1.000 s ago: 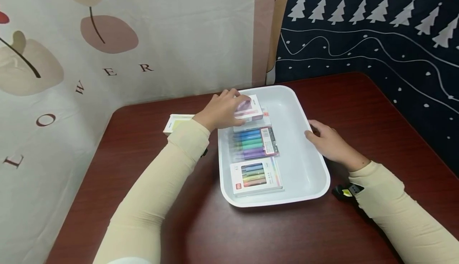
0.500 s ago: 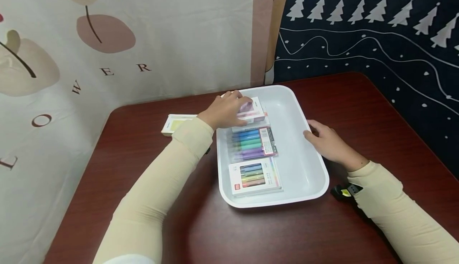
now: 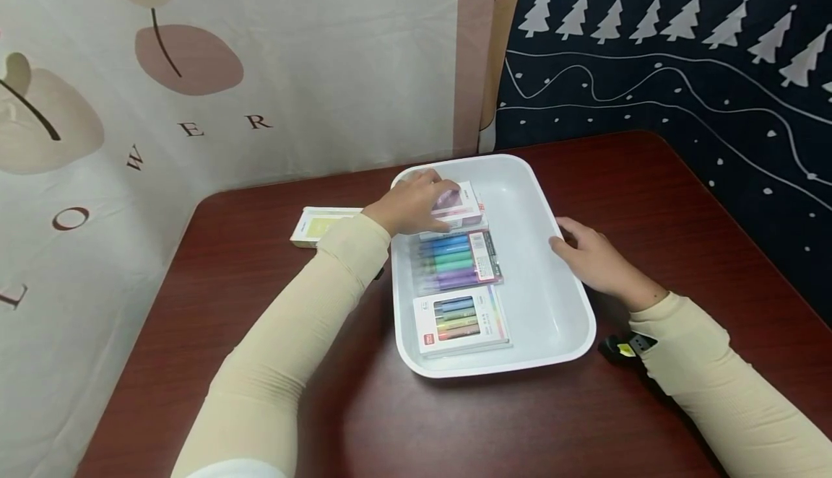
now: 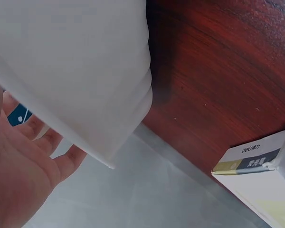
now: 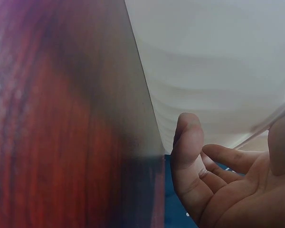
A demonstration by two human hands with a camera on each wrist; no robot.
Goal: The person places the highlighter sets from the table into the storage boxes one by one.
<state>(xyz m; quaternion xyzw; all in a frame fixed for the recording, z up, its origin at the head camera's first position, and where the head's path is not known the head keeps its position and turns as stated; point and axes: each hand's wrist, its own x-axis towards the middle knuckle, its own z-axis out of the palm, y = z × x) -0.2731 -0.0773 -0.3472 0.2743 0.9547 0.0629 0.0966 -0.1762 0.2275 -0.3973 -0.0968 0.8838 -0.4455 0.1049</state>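
Note:
A white plastic tray stands on the table. Inside its far left corner, my left hand grips a white box with a pink-purple front, thumb on the near side and fingers across the top. That box lies over another white box, mostly covered. Nearer me in the tray are a clear pack of blue, green and purple pens and a white windowed box of coloured pens. My right hand holds the tray's right rim, thumb above, with the other fingers outside below it.
A white and yellow box, labelled deli in the left wrist view, lies on the dark red table left of the tray. A small black object sits by my right wrist. Printed cloths hang behind the table.
My left hand has brought the pink-purple box slightly nearer me and to the right, over the box beneath it. My right hand keeps its hold on the rim.

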